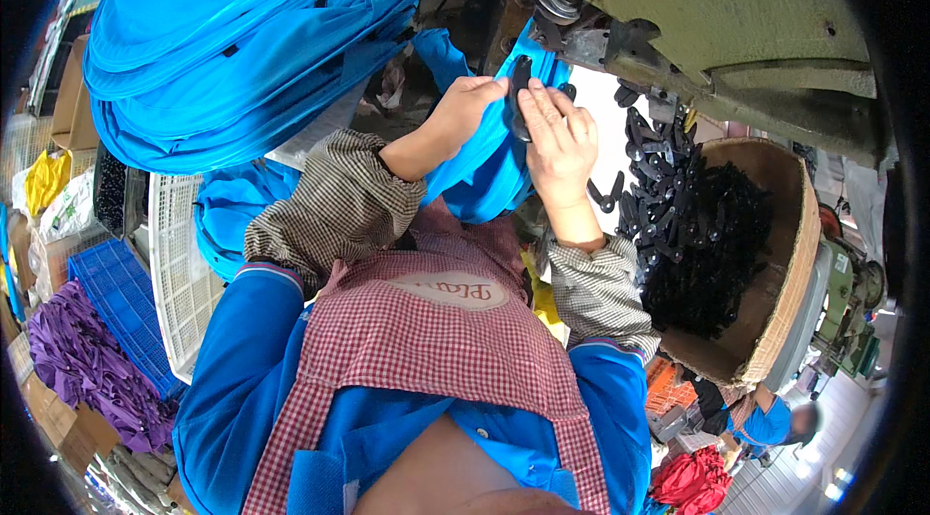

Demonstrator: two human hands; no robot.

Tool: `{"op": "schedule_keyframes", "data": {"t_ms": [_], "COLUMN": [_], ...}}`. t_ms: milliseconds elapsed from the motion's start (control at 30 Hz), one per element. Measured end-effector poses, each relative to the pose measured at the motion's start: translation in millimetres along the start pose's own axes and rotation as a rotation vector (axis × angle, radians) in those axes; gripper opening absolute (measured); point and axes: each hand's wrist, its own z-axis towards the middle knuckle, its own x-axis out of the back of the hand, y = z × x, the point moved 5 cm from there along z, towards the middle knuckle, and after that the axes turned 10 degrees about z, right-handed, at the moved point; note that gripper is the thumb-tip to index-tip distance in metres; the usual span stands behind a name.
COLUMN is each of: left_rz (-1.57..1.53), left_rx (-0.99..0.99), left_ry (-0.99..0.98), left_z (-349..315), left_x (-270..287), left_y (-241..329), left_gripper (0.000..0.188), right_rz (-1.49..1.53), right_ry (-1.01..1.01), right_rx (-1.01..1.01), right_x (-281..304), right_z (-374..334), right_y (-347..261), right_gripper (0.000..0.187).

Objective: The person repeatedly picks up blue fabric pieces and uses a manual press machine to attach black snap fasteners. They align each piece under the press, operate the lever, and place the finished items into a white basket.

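My left hand [461, 118] pinches a strip of bright blue cloth [475, 155], its fingertips against the left edge of a long black plastic piece [521, 79]. From the other side, the fingers of my right hand [562, 142] press together on the lower part of that same piece. The piece stands roughly upright over the cloth, just in front of a machine's metal working end [559, 6]. More of the blue cloth hangs down toward my lap. What lies under my fingertips is hidden.
A tall stack of blue fabric pieces [242, 40] rises at the left. Right of my hands, black plastic parts [664, 186] spill from a cardboard box [790, 292]. The large green machine body [736, 1] overhangs the upper right. A white crate [179, 273] stands at left; another person [765, 418] is farther off.
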Motion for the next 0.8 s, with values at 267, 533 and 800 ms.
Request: {"op": "schedule_keyframes", "data": {"t_ms": [267, 533, 800], "left_rz": [0.163, 0.36, 0.668], "left_rx": [0.035, -0.001, -0.038], "left_ry": [-0.037, -0.191, -0.404], "left_z": [4.8, 1.9, -61.3], "left_x": [5.0, 2.0, -4.8], "left_y": [6.8, 26.9, -24.9], "left_gripper": [0.022, 0.021, 0.03], "right_rz": [0.456, 0.252, 0.098], "right_ry": [0.433, -0.22, -0.115], "right_rx": [-0.726, -0.513, -0.711], "right_x": [-18.2, -149.4, -185.9], "right_z": [-43.9, -60.7, -89.8], "right_y": [93.7, 175.2, 209.4], "right_gripper": [0.019, 0.02, 0.017]}}
